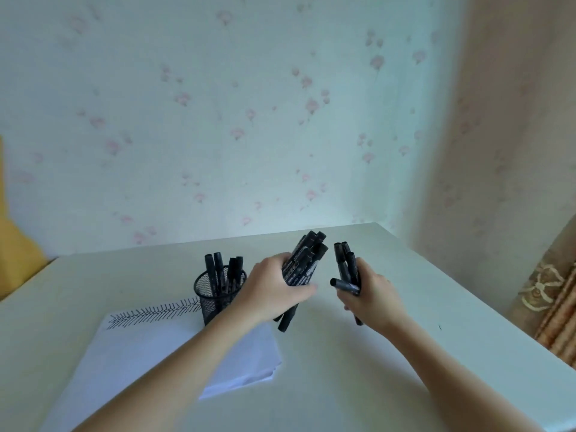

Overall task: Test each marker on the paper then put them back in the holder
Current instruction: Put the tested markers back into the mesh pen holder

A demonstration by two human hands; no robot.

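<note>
My left hand (pixel 274 288) grips a thick bundle of several black markers (pixel 304 260), caps pointing up and away, above the white table. My right hand (pixel 372 294) holds a smaller bunch of black markers (pixel 347 266), one of them lying crosswise with its cap toward the left hand. A black mesh holder (pixel 215 294) stands left of my left hand with several markers upright in it. A stack of white paper (pixel 149 347) lies in front of the holder, a row of black test strokes (pixel 156 311) along its far edge.
The white table (pixel 358 369) meets a floral wallpapered wall at the back. Its right edge runs diagonally past a patterned curtain (pixel 551 300). A yellow object (pixel 15 238) sits at the far left beyond the table.
</note>
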